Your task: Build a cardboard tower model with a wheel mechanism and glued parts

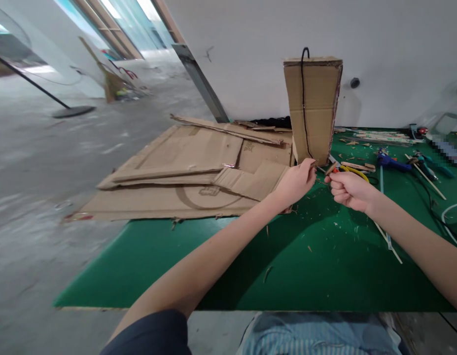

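My left hand (pixel 297 183) is closed in a pinch on a small brown piece of cardboard (pixel 314 163), most of it hidden by the fingers. Facing it, my right hand (pixel 351 190) pinches another small brown cardboard piece (pixel 331 169). A short gap separates the two hands, over the green tabletop (pixel 313 266). Just behind them stands an upright cardboard box (pixel 317 106) with a black cord (pixel 304 93) running down its front and looping above its top. Yellow-handled scissors (pixel 354 172) lie behind my right hand, partly covered.
Flattened cardboard sheets (pixel 176 153) are stacked on the left, overhanging the table. To the right lie a blue glue gun (pixel 394 161), pliers (pixel 425 166), thin wooden sticks (pixel 389 241) and a white cable (pixel 445 217). Cardboard scraps dot the tabletop. A white wall (pixel 250 59) rises behind.
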`<state>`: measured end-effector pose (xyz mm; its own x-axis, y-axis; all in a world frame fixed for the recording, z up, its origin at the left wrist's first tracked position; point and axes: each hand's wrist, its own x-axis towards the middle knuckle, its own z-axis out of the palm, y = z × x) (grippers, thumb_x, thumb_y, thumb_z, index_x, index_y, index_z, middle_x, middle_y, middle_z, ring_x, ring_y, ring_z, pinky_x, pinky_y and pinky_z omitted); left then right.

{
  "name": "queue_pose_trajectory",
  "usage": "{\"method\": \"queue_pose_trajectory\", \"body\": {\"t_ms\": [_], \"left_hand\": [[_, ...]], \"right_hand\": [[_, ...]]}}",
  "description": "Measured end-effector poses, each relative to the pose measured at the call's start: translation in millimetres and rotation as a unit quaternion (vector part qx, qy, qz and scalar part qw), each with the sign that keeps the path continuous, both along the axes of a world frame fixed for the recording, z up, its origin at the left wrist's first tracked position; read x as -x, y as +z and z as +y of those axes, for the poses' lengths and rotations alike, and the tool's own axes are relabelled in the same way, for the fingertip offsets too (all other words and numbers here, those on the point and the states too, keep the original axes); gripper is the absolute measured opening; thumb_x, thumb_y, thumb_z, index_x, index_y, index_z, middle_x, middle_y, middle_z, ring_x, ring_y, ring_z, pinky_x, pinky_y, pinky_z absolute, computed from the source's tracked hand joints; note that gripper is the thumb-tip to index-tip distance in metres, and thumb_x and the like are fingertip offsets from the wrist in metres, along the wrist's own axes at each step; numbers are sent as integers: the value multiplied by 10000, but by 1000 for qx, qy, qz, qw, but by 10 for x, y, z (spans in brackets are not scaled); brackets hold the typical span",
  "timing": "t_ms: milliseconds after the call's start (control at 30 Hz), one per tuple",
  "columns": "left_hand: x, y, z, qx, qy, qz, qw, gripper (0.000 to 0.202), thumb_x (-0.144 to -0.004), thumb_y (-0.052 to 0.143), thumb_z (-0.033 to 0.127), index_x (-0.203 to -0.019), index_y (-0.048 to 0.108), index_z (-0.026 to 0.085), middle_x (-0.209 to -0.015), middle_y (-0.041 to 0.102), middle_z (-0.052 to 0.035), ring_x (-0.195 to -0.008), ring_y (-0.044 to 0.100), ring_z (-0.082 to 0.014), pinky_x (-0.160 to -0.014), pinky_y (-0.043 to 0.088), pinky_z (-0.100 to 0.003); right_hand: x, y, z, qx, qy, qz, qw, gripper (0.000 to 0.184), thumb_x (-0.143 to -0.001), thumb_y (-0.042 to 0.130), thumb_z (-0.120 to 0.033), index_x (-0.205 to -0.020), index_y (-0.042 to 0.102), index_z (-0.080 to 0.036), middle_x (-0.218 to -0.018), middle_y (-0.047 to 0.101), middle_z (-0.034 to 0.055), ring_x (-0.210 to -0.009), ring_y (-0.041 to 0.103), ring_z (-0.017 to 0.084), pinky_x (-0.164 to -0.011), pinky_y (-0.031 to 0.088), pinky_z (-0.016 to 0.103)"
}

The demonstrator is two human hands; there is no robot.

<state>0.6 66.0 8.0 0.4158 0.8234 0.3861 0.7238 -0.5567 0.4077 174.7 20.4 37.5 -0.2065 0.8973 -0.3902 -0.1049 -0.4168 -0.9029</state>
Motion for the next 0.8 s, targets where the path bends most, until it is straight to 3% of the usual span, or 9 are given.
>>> {"method": "queue_pose_trajectory", "body": {"t_ms": [133, 200, 300, 367, 400, 500, 600, 667, 800], "left_hand": [[24, 23, 21, -4, -13, 11, 1000, 301, -946, 480, 207, -1221, 564, 118, -970, 752, -137, -841, 732, -229, -756, 557, -328], [27, 30, 27, 10, -13, 10, 1000, 302, -934, 496, 195, -1216, 568, 114, -985, 756, -141, -874, 735, -244, -774, 561, -344], [23, 35, 26, 29, -16, 0, 999, 284, -919, 509, 173, -1188, 585, 122, -990, 760, -135, -905, 737, -248, -796, 563, -351], [19, 38, 21, 31, -18, -7, 999, 276, -911, 513, 164, -1173, 594, 132, -990, 761, -127, -905, 736, -237, -800, 562, -341], [19, 40, 17, 29, -17, -7, 999, 278, -907, 515, 164, -1172, 596, 136, -989, 761, -124, -902, 736, -233, -797, 561, -335], [23, 49, 7, 18, -18, -1, 1000, 285, -904, 516, 169, -1177, 594, 140, -971, 762, -112, -879, 737, -223, -778, 556, -316], [27, 54, 0, -3, -27, 1, 1000, 291, -910, 505, 180, -1187, 587, 140, -940, 761, -99, -832, 734, -207, -744, 547, -292], [27, 52, -3, -20, -28, 3, 999, 306, -923, 483, 193, -1209, 576, 135, -906, 758, -95, -785, 725, -195, -720, 540, -285], [22, 45, -9, -43, -29, 4, 999, 323, -947, 445, 202, -1239, 559, 126, -924, 750, -102, -760, 711, -182, -711, 532, -281]], "right_hand": [[-19, -34, 7, -128, 7, -196, 972, 232, -968, 430, -264, -765, 519, -195, -511, 314, -74, -435, 270, 90, -459, 244, 221], [-30, -64, -6, -263, 31, -406, 875, 230, -965, 426, -242, -790, 561, -178, -585, 491, 9, -515, 433, 132, -529, 302, 259], [-39, -106, -57, -365, 84, -638, 673, 238, -935, 384, -137, -942, 620, -118, -762, 650, 136, -641, 572, 206, -582, 295, 301], [-37, -118, -91, -375, 109, -695, 604, 297, -906, 352, -74, -1028, 623, -86, -806, 673, 172, -663, 603, 228, -582, 283, 310], [-34, -115, -100, -373, 113, -701, 597, 306, -901, 350, -64, -1040, 622, -81, -809, 675, 176, -667, 608, 230, -583, 284, 310], [-23, -72, -83, -351, 85, -635, 683, 231, -944, 389, -134, -942, 620, -118, -749, 647, 128, -638, 579, 198, -583, 305, 296], [-13, -2, -37, -247, 45, -414, 875, 255, -979, 404, -222, -770, 545, -179, -576, 485, 2, -490, 429, 118, -511, 293, 251], [-8, 39, -16, -123, 23, -214, 969, 280, -994, 374, -231, -736, 481, -201, -499, 313, -78, -410, 261, 79, -442, 227, 214], [-12, 96, -3, 4, 37, 18, 999, 285, -999, 337, -182, -736, 444, -202, -479, 162, -130, -404, 109, 61, -383, 134, 165]]}}
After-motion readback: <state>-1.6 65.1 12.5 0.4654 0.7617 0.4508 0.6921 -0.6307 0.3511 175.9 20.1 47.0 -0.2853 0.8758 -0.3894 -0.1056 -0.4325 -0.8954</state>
